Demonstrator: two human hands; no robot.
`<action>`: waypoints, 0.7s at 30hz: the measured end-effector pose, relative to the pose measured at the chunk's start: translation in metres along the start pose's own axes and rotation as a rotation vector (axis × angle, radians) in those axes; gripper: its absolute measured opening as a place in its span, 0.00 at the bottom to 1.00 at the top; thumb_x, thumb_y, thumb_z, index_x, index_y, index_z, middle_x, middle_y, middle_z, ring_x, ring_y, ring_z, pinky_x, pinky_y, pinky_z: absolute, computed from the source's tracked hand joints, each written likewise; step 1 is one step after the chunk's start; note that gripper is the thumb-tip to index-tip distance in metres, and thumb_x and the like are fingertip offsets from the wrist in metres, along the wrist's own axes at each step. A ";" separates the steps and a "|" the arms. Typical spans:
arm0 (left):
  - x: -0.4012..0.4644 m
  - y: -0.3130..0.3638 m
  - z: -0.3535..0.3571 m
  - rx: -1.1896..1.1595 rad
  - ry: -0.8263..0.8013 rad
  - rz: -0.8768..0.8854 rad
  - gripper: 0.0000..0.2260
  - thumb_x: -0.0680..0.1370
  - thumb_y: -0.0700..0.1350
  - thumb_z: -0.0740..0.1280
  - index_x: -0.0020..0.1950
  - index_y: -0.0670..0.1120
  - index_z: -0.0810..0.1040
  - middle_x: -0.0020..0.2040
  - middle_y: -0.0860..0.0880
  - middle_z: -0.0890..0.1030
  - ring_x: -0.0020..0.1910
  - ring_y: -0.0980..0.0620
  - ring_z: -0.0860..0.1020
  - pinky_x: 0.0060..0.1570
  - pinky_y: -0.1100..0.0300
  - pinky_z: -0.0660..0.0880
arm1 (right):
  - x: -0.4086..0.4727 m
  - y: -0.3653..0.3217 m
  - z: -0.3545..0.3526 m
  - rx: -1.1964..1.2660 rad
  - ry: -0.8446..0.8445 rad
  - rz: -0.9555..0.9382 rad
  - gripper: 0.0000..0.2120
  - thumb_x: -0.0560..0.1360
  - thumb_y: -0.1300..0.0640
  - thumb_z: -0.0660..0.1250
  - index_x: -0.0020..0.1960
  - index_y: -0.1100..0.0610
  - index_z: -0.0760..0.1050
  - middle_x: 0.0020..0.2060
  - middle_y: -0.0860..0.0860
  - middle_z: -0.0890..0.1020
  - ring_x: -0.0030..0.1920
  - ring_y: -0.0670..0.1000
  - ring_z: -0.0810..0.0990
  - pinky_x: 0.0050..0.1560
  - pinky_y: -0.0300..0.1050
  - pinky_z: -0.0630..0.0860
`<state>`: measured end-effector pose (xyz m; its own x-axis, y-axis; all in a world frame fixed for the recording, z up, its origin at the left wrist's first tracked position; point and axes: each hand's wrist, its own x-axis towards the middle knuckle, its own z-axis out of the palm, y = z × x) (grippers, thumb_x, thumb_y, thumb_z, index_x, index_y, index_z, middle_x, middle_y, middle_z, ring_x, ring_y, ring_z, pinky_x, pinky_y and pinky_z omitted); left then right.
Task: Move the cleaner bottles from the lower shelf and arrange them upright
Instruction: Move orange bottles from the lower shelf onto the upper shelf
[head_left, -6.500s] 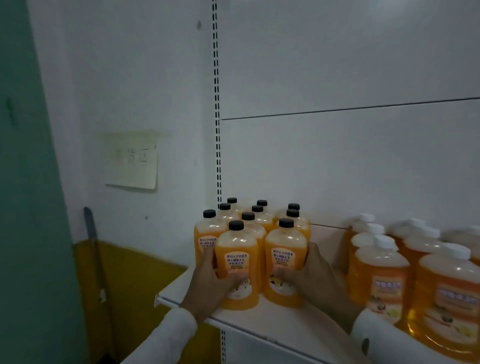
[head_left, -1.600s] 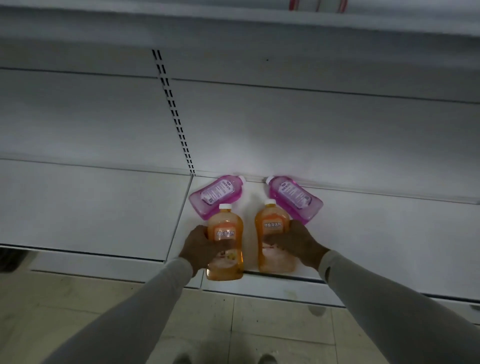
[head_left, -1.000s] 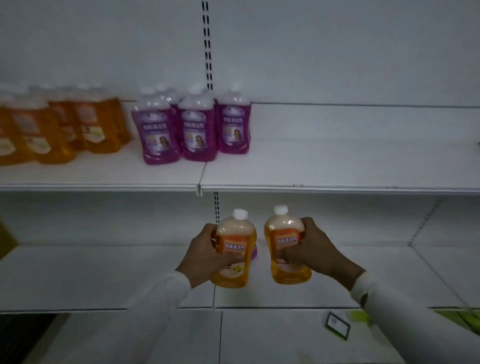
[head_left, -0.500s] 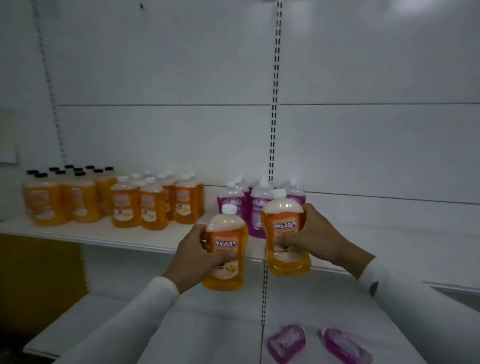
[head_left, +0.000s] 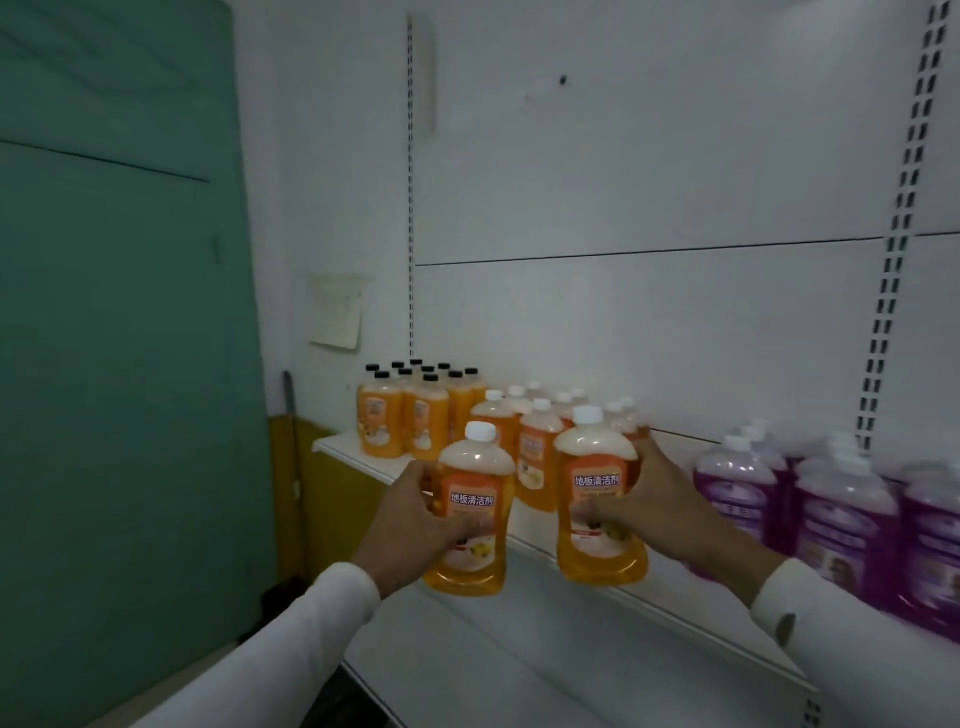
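At the front edge of the upper shelf (head_left: 649, 597), two orange cleaner bottles are arriving, one in each hand, where half a second ago they were being carried in the air before the purple bottles, and a second and a half ago they were lying flat on the lower shelf. That means the lift is done and the placing is beginning: both bottles are already upright, caps up, and by the look of it only need setting down in front of the white-capped orange group (head_left: 540, 436). The left hand (head_left: 415, 525) is wrapping its grip around the side of the left orange bottle (head_left: 470, 519), thumb across the label, with the bottle's base hanging just off the shelf lip and slightly below it. The right hand (head_left: 670, 504) is clamping its grip on the right orange bottle (head_left: 597, 499) from the right side, fingers curling behind it, base apparently level with the shelf edge; whether it is touching the shelf cannot be told. Both forearms, in white sleeves, are reaching forward and up, wrists roughly level. Further left the black-capped orange bottles (head_left: 410, 410) are standing in a block, and to the right the purple bottles (head_left: 841, 514) are filling the shelf, leaving a gap between the groups. Likely the left bottle needs raising a little to clear the lip.
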<state>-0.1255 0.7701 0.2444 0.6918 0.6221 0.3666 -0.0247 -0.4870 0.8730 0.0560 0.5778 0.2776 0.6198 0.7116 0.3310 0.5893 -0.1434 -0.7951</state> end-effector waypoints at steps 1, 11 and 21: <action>0.008 -0.007 -0.005 -0.002 0.007 -0.003 0.28 0.65 0.49 0.79 0.60 0.53 0.69 0.54 0.55 0.79 0.51 0.57 0.79 0.44 0.63 0.78 | 0.009 0.000 0.009 -0.014 -0.006 -0.004 0.38 0.61 0.50 0.81 0.64 0.44 0.64 0.56 0.44 0.79 0.52 0.45 0.80 0.51 0.43 0.80; 0.127 -0.067 0.002 -0.081 -0.159 0.102 0.27 0.65 0.51 0.79 0.59 0.54 0.71 0.54 0.58 0.79 0.52 0.58 0.79 0.43 0.66 0.77 | 0.076 0.015 0.046 -0.100 0.243 0.157 0.38 0.61 0.50 0.81 0.63 0.48 0.64 0.52 0.45 0.79 0.50 0.46 0.81 0.49 0.46 0.82; 0.191 -0.108 0.058 -0.270 -0.371 0.041 0.38 0.62 0.57 0.79 0.67 0.59 0.65 0.61 0.55 0.78 0.60 0.52 0.78 0.60 0.45 0.76 | 0.102 0.065 0.061 -0.129 0.458 0.384 0.35 0.65 0.52 0.79 0.62 0.49 0.59 0.55 0.46 0.76 0.48 0.43 0.78 0.41 0.34 0.78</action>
<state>0.0511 0.9061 0.2018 0.8967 0.3200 0.3058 -0.2109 -0.2986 0.9308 0.1257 0.6827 0.2288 0.9432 0.2289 0.2408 0.3203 -0.4335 -0.8423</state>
